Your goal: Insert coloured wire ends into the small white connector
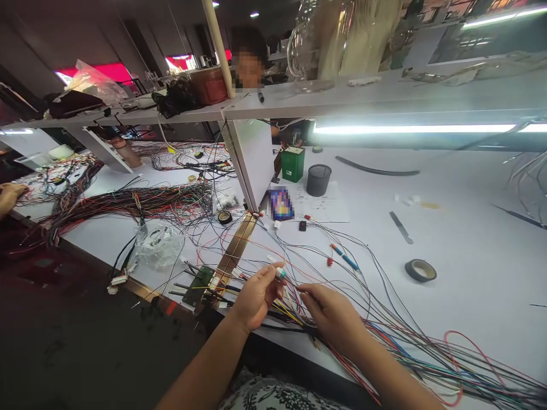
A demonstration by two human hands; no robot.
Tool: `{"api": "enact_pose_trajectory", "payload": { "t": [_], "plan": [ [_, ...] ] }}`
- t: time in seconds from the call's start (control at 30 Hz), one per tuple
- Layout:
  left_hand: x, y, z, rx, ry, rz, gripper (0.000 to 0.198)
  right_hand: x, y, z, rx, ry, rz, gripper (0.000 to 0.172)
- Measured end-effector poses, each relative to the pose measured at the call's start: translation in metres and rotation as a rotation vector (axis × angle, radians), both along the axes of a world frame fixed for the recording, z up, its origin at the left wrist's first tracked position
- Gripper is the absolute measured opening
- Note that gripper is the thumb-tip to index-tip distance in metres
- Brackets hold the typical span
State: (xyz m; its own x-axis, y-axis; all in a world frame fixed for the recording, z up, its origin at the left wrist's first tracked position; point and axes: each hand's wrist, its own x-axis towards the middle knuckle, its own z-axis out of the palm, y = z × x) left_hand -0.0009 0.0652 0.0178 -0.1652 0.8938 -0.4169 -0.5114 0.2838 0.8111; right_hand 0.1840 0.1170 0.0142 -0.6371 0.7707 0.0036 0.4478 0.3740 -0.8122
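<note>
My left hand (260,296) is closed, its thumb and fingers pinching a small white and teal connector (280,273). Just to its right, my right hand (331,313) is closed in a pinch on a thin wire close behind the connector; the fingertips partly hide it. Beneath both hands runs a long bundle of colored wires (410,353), spreading toward the lower right. Red connectors (329,262) and a black connector (302,226) lie on wire ends beyond my hands. Left of my left hand is a dark green board (199,286) with black leads.
On the white table stand a green box (293,164) and a black mesh cup (318,180). A tape roll (420,270) and a knife-like blade (400,228) lie to the right. A shelf (384,102) crosses above. At far left is another person's hand (11,196) by tangled wires.
</note>
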Motion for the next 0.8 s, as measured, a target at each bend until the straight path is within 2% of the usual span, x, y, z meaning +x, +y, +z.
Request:
{"api": "enact_pose_trajectory", "payload": {
  "t": [0.03, 0.1, 0.2, 0.27, 0.37, 0.5, 0.63, 0.8],
  "plan": [
    [-0.004, -0.001, -0.002, 0.014, 0.143, -0.021, 0.041, 0.005, 0.001, -0.002, 0.000, -0.014, -0.026, 0.030],
    [-0.014, 0.000, -0.007, 0.084, 0.568, -0.093, 0.038, 0.015, 0.004, -0.006, -0.024, -0.039, -0.109, 0.031],
    [-0.026, 0.006, -0.012, 0.283, 1.224, -0.302, 0.026, 0.023, 0.007, -0.009, -0.056, -0.040, -0.197, 0.034],
    [-0.029, 0.011, -0.013, 0.401, 1.455, -0.442, 0.023, 0.023, 0.004, -0.010, -0.040, -0.006, -0.201, 0.031],
    [-0.028, 0.017, -0.012, 0.412, 1.579, -0.528, 0.014, 0.018, -0.006, -0.012, 0.016, 0.013, -0.079, 0.027],
    [-0.023, 0.012, -0.010, 0.281, 1.650, -0.550, 0.009, 0.010, -0.021, -0.016, 0.083, -0.133, 0.142, 0.025],
    [-0.019, -0.005, -0.011, 0.281, 1.640, -0.571, 0.022, 0.009, -0.024, -0.026, 0.105, -0.212, 0.207, 0.039],
    [-0.017, -0.028, -0.016, 0.273, 1.606, -0.529, 0.030, 0.019, -0.015, -0.033, -0.023, -0.139, 0.282, 0.057]
  ]
}}
